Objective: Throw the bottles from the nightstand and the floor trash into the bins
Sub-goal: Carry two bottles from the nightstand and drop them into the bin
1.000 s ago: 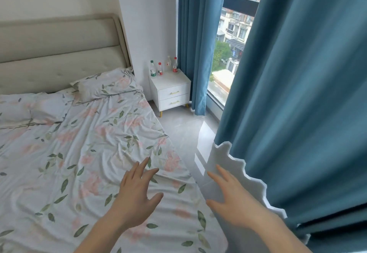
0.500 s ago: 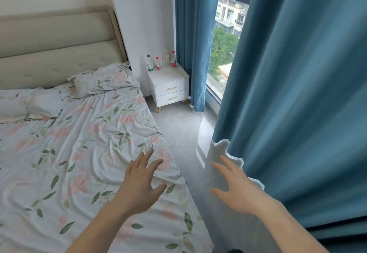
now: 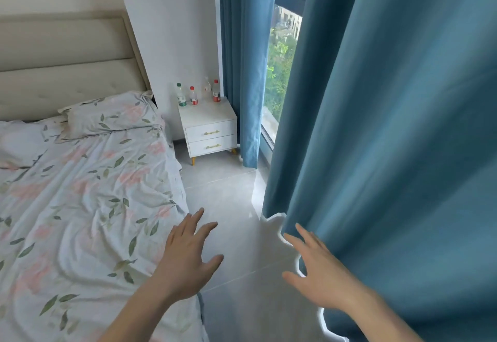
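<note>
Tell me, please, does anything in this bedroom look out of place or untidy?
Four bottles stand upright in a row at the back of the nightstand, beside the bed. The bed's sheet is rumpled. Nothing looks spilled or broken. Both hands are empty.

Four clear plastic bottles stand upright along the back of the white nightstand (image 3: 205, 116): a green-capped bottle (image 3: 181, 95) and a short red-capped bottle (image 3: 193, 96) close together, then a pale bottle (image 3: 206, 88) beside a taller red-capped bottle (image 3: 216, 91).
</note>
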The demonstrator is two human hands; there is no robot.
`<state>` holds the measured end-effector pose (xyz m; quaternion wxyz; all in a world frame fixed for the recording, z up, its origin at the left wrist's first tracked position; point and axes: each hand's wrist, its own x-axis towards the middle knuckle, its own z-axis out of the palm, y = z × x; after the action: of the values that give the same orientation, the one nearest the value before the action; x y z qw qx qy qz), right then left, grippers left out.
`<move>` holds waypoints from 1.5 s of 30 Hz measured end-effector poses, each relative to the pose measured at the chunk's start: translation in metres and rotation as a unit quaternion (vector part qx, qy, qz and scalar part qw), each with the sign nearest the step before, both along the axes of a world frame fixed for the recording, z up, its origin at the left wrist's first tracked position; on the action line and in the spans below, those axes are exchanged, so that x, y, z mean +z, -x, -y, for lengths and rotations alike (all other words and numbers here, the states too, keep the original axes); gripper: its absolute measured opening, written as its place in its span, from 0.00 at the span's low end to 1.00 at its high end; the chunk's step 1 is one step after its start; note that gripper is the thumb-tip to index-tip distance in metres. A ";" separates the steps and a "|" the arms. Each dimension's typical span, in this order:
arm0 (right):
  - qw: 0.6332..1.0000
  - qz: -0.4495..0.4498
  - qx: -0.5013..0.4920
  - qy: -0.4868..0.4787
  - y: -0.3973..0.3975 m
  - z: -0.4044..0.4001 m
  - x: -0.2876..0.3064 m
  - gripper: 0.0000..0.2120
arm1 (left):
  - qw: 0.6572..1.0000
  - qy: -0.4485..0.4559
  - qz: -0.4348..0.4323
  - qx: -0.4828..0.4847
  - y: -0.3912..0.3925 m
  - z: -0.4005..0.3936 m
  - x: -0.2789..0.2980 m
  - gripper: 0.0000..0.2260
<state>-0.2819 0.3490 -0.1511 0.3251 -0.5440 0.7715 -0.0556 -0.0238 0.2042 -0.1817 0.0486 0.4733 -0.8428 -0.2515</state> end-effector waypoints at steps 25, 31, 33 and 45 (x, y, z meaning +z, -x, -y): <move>0.989 -0.033 0.142 0.010 0.090 0.332 0.001 0.39 | 0.989 0.000 0.016 0.147 0.042 0.260 -0.006 0.33; 0.988 -0.032 0.152 0.023 0.075 0.432 -0.003 0.38 | 0.992 0.009 0.010 0.125 0.049 0.366 0.004 0.32; 0.986 -0.027 0.160 0.033 0.076 0.459 -0.006 0.38 | 0.992 0.005 -0.002 0.130 0.051 0.390 0.009 0.32; 0.982 -0.024 0.183 0.035 0.135 0.662 -0.026 0.39 | 0.986 0.002 0.051 0.161 0.076 0.559 0.006 0.32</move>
<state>-0.4173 -0.3132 -0.1776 0.2917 -0.6885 0.6640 -0.0088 -0.1000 -0.3553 -0.1762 0.0461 0.6147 -0.7576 -0.2146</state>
